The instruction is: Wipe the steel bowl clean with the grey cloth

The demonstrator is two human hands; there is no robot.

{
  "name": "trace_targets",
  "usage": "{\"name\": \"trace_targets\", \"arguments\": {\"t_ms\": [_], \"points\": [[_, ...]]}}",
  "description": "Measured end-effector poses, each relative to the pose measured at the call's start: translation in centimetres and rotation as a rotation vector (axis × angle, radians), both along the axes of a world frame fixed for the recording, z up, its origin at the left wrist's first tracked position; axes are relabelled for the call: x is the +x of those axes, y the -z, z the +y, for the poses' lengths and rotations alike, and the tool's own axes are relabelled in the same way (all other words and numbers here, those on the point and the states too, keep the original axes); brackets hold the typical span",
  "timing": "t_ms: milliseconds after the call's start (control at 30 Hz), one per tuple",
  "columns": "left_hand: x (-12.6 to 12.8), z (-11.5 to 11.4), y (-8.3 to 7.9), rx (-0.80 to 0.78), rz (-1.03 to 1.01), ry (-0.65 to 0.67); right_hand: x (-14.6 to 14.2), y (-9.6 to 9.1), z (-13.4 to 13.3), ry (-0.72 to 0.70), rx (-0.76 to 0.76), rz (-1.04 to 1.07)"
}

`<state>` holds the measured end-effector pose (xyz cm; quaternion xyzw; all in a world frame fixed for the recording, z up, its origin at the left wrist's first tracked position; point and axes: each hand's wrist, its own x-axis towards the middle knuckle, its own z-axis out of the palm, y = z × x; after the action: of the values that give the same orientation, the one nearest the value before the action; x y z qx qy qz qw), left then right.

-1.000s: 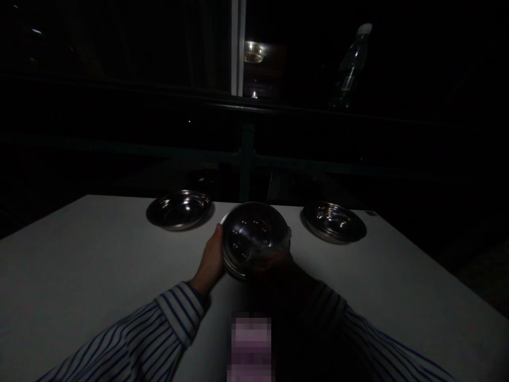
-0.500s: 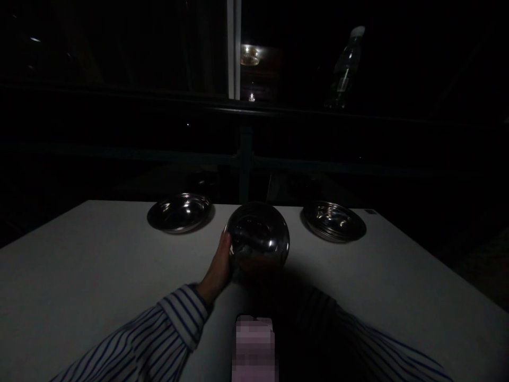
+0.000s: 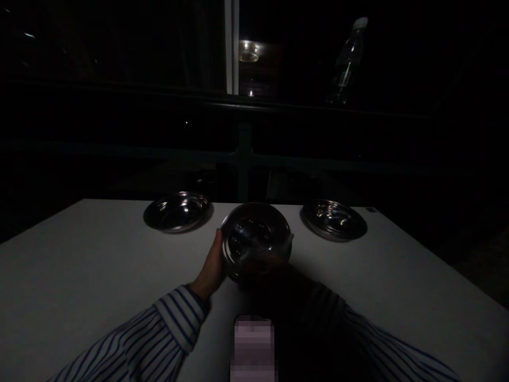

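Note:
My left hand [image 3: 210,268] grips the left rim of a shiny steel bowl [image 3: 254,228], its thumb along the side. The bowl is tilted up in front of me, over the table. At the bowl's lower part is my right hand [image 3: 274,270], in deep shadow and smeared by motion, so its fingers cannot be made out. A thin pale edge [image 3: 291,240] shows by the bowl's right rim, above that hand; what it is stays unclear.
On the white table [image 3: 119,265], a steel bowl [image 3: 178,212] sits at the back left. Stacked steel bowls [image 3: 334,220] are at the back right. A plastic bottle [image 3: 350,61] stands beyond, near a dark ledge. A pixelated pink patch [image 3: 253,347] covers the bottom middle.
The bowl has shifted and turned slightly to the left, and my left hand with it. My right hand has moved across its lower face, and the pale edge now shows at the right rim.

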<state>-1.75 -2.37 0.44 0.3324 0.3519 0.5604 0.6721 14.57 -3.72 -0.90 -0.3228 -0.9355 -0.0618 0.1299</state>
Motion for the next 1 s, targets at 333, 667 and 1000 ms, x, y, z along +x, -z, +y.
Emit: {"name": "trace_targets", "arguments": {"t_ms": [333,667,1000], "points": [[-0.1,0.1,-0.1,0.052,0.011,-0.05,0.3,0.3,0.0,-0.011,-0.017,-0.023],[-0.3,-0.2,-0.7,-0.051,0.017,0.01,-1.4,-1.5,-1.8,0.053,-0.048,0.053],[-0.4,0.0,-0.5,-0.007,0.006,0.06,-1.4,-0.1,-1.3,0.015,0.049,0.118]]}}
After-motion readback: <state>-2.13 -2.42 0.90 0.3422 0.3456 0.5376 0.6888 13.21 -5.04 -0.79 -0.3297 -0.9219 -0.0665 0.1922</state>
